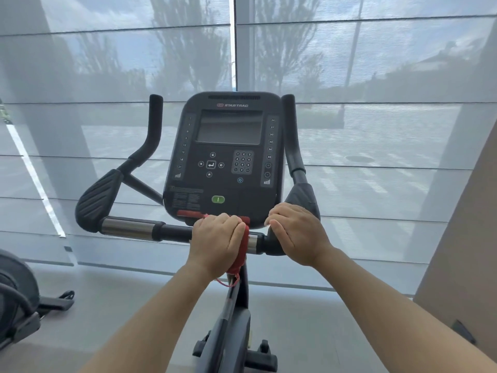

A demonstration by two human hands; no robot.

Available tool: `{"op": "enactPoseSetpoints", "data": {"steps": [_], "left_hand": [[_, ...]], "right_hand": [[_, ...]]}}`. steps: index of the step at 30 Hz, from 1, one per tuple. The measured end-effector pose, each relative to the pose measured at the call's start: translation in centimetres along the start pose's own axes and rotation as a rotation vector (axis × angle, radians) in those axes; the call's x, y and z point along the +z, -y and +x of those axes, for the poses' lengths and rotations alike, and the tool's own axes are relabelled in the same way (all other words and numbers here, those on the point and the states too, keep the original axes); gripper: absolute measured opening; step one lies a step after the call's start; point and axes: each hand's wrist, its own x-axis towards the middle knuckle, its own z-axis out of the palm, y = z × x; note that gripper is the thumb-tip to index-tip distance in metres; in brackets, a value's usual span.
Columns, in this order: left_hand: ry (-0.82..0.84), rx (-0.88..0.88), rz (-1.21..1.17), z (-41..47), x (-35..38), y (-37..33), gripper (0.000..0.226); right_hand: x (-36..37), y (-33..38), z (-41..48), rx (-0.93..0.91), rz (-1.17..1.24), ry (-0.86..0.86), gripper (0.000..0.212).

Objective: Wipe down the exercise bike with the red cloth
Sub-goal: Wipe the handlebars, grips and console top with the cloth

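The exercise bike's black console [226, 160] stands straight ahead, with a horizontal handlebar [129, 228] crossing below it. My left hand [215, 242] is wrapped over the middle of that bar and shut on the red cloth [240, 254], which pokes out at the hand's right side and hangs a little below the bar. My right hand [297, 234] grips the right end of the bar, where it bends up into the right elbow pad. Most of the cloth is hidden under my left hand.
Two upright black grips [154, 122] [290, 130] rise beside the console. The bike's post and base [231, 332] run down to the grey floor. Another machine [16, 300] sits at the lower left. Sheer window blinds [376, 130] fill the background; a beige wall [462, 251] stands at right.
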Motion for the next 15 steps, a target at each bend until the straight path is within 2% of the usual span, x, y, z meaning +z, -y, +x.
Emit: {"op": "enactPoseSetpoints", "data": {"steps": [2, 4, 5, 7, 11, 15], "left_hand": [[0.205, 0.041, -0.105, -0.6, -0.6, 0.9, 0.047], [0.442, 0.092, -0.126, -0.5, -1.6, 2.2, 0.064], [0.505, 0.108, -0.106, -0.3, -2.0, 2.6, 0.069], [0.501, 0.132, -0.062, 0.1, -2.2, 2.9, 0.069], [0.394, 0.167, 0.006, 0.4, -1.5, 2.6, 0.056], [0.366, 0.12, 0.037, 1.2, -0.8, 0.4, 0.046]], "right_hand": [[-0.3, -0.5, 0.3, 0.017, 0.053, -0.014, 0.048], [-0.7, -1.6, 0.8, 0.075, 0.058, -0.046, 0.048], [-0.8, -2.2, 0.9, 0.123, 0.061, -0.045, 0.048], [-0.5, -2.9, 0.9, 0.206, 0.086, -0.033, 0.05], [0.3, -3.3, 0.8, 0.248, 0.154, -0.086, 0.059], [0.3, -3.3, 0.7, 0.264, 0.175, -0.111, 0.052]]}}
